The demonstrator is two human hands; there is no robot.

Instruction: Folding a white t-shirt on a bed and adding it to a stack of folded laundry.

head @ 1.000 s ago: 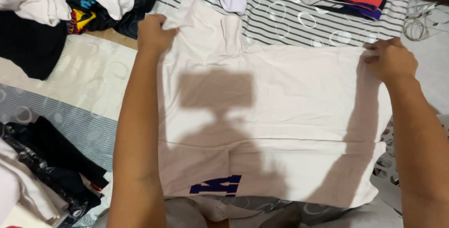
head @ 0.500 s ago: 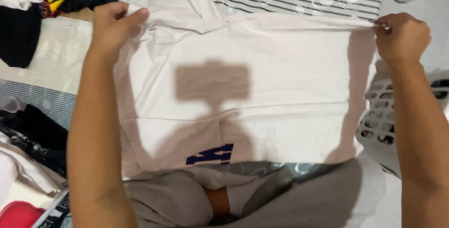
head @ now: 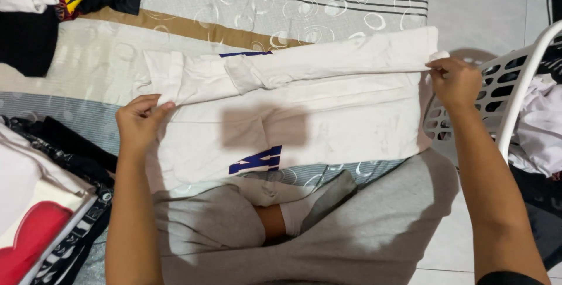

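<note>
A white T-shirt (head: 328,115) with blue lettering lies spread on a patterned sheet (head: 281,4), its far part folded over toward me. My left hand (head: 139,122) pinches the shirt's left edge at the fold. My right hand (head: 453,80) grips the shirt's right edge where the folded layer ends. Both arms reach out over my grey-trousered legs (head: 304,232).
A white plastic laundry basket (head: 497,86) with clothes stands at the right on the tiled floor. Piles of dark and white clothes (head: 35,21) lie at the far left. Folded garments, one white with a red shape (head: 29,226), are stacked near left.
Both hands have drawn the shirt's far edge toward me, folding the top part down over the body. The blue lettering now shows on the folded flap as well.
</note>
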